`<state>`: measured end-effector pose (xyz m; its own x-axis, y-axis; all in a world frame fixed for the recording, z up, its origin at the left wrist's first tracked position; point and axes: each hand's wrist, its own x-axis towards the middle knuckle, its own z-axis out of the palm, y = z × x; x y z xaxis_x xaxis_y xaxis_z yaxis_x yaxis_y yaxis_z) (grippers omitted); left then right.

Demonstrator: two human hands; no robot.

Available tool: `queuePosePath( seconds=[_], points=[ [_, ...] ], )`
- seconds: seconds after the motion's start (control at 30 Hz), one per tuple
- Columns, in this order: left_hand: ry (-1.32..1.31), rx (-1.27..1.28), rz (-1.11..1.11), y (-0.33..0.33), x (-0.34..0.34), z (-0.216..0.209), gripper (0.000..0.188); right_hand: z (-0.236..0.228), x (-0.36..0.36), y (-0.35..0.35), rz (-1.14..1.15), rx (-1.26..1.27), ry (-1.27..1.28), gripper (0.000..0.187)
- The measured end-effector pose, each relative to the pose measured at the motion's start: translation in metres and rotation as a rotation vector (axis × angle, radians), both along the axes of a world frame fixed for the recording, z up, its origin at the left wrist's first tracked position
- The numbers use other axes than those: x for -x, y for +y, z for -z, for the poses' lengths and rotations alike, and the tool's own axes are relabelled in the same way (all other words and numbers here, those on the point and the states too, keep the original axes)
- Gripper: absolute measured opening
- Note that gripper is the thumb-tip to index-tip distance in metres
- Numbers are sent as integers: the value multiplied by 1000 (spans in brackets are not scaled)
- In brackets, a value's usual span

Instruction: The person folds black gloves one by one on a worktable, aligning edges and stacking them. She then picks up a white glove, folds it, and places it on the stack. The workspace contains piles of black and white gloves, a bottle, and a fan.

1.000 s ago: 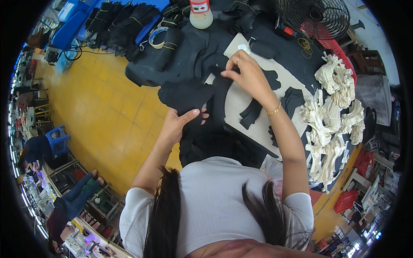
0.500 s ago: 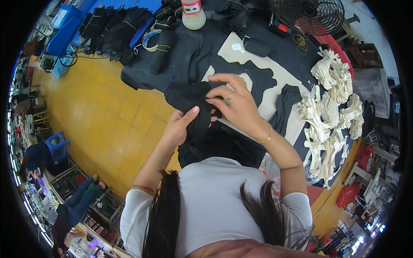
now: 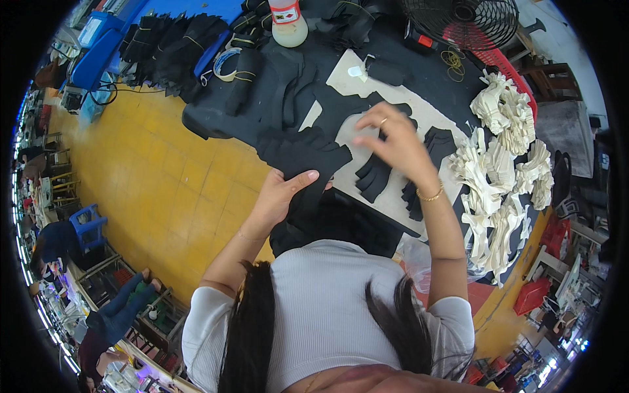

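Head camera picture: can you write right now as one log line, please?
left hand: holding black fabric pieces | right hand: apparently empty, over pale sheet | cream pieces: heaped at right

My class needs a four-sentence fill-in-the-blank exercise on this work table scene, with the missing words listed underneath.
1. The left hand holds black pieces, with its ____ lying on top.
2. The right hand has a gold ____ at its wrist.
3. The black wire-caged appliance at the picture's upper right is a ____.
4. Piles of cream pieces lie toward the picture's ____ side.

Missing words: thumb; bracelet; fan; right.
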<state>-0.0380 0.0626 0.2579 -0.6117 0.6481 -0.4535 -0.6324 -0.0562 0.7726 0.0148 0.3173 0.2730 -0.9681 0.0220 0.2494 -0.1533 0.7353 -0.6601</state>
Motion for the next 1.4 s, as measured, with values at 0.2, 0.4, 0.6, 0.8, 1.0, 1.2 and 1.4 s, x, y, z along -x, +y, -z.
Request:
queuePosePath(
  seconds=[0.2, 0.4, 0.6, 0.8, 1.0, 1.2, 1.4],
  points=[
    [133, 15, -153, -3, -1, 11, 34, -10, 8, -40, -68, 297, -256, 30],
    [-77, -5, -155, -23, 10, 4, 32, 8, 49, -6, 160, 125, -79, 21],
    [-47, 12, -148, -24, 8, -1, 37, 10, 53, -12, 152, 1, -21, 34],
    [13, -5, -200, -7, 2, 2, 37, -3, 19, -39, 5, 589, -451, 34],
    [-88, -91, 1, -16, 10, 1, 36, -7, -3, 46, 218, 284, -496, 20],
    [-84, -80, 34, -4, 4, -4, 36, 3, -5, 30, 243, -151, -70, 22],
    [-64, -65, -27, 2, -1, -7, 28, -10, 4, -43, -147, 247, -149, 30]
  ],
)
